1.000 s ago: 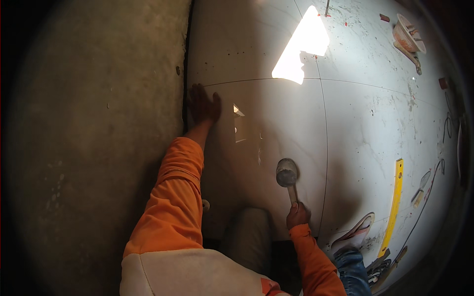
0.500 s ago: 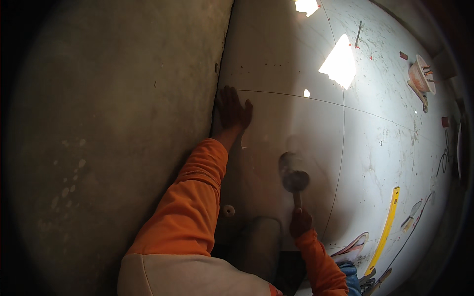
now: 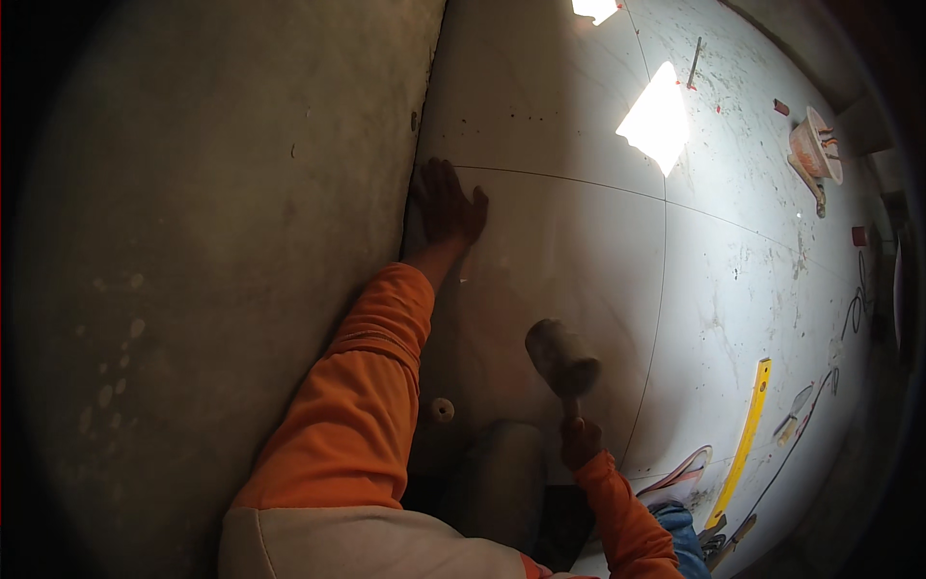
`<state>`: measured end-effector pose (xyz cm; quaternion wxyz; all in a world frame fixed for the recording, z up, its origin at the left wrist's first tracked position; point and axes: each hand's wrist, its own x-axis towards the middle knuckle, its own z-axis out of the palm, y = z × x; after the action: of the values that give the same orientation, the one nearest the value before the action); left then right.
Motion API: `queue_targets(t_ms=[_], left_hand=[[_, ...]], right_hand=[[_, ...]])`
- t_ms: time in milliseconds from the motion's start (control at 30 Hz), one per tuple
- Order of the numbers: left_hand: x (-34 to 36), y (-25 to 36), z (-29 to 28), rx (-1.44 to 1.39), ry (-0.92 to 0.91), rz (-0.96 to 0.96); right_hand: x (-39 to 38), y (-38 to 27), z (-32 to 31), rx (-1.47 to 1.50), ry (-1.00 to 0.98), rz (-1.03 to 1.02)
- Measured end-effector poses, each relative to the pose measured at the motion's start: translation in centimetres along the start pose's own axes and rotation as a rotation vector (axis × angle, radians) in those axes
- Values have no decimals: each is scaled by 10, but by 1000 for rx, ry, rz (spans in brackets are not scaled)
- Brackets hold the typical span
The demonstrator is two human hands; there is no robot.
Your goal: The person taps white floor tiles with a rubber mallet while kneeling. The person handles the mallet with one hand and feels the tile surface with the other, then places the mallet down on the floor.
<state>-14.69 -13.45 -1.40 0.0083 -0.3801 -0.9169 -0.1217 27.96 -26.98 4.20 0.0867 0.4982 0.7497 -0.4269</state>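
Note:
My left hand lies flat with its fingers spread on a large pale floor tile. It rests beside the wall, close to a thin joint line at the tile's far edge. My right hand is closed around the handle of a mallet with a dark cylindrical head. The head is over the same tile, to the right of my knee; whether it touches the surface I cannot tell. Both my sleeves are orange.
A bare grey wall runs along the left. On the tiles at right lie a yellow spirit level, a trowel and a dark cable. Farther off is a pinkish bucket. A small round piece with a hole sits near my left elbow.
The mallet head, blurred before, is now sharper and its head is turned more to the left. My left hand stays flat on the tile. The whole view has shifted slightly.

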Motion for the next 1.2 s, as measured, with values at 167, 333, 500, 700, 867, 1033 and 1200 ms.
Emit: queue_targets(t_ms=[167, 333, 500, 700, 867, 1033, 1200], left_hand=[[-2, 1, 3, 50, 11, 3], [-6, 1, 6, 23, -2, 41], [-7, -1, 3, 17, -22, 36], [-5, 15, -1, 83, -36, 117], [-17, 26, -5, 74, -61, 217], [-16, 26, -8, 57, -142, 205], [-11, 27, -7, 76, -102, 198]], right_hand=[[-3, 26, 12, -258, -104, -124], [-11, -14, -8, 2, 102, -155], [-11, -19, -6, 222, -103, -26], [-11, 27, 29, 134, -66, 0], [-27, 16, 18, -366, 173, -324], [-30, 5, 3, 264, 125, -102], [-19, 38, 37, 155, 6, -30]])
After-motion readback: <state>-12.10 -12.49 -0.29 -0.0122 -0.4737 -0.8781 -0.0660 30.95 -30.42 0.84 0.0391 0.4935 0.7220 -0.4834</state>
